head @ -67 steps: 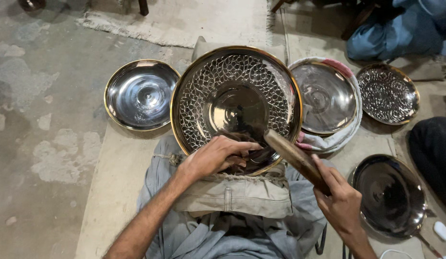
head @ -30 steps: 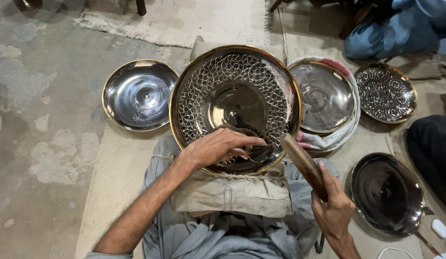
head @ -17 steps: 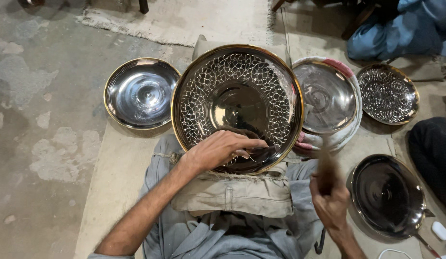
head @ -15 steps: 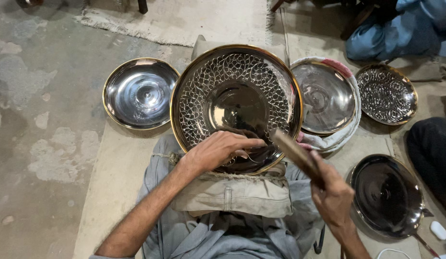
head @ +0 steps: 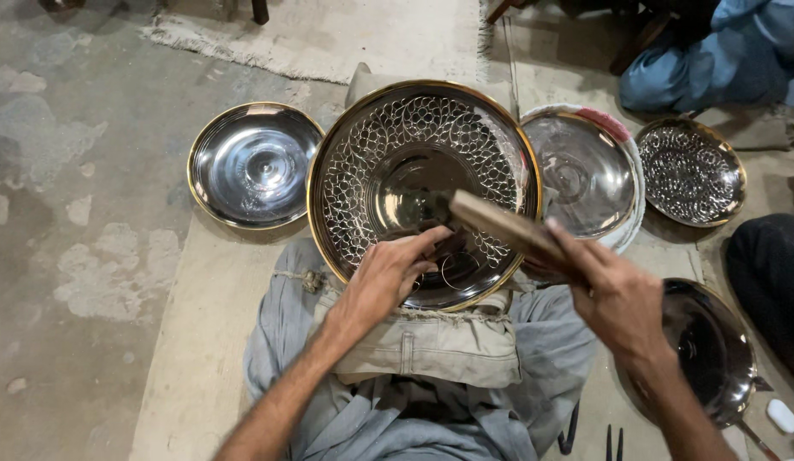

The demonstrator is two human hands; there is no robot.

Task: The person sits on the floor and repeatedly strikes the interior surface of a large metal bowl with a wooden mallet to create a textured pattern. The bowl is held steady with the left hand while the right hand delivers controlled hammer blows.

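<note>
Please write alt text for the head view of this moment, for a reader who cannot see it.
A seated person's left hand presses fingertips onto a large round metal bowl with a leaf-like hammered pattern resting against their lap, while the right hand grips a wooden mallet above it. Four smaller metal dishes lie around it on the floor, including a smooth shiny bowl at left.

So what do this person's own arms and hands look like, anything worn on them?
Both are bare: the left hand and right hand wear no gloves, and no rings, watch or bracelets show. The forearms are uncovered as far as the picture edge, with no sleeve visible.
</note>
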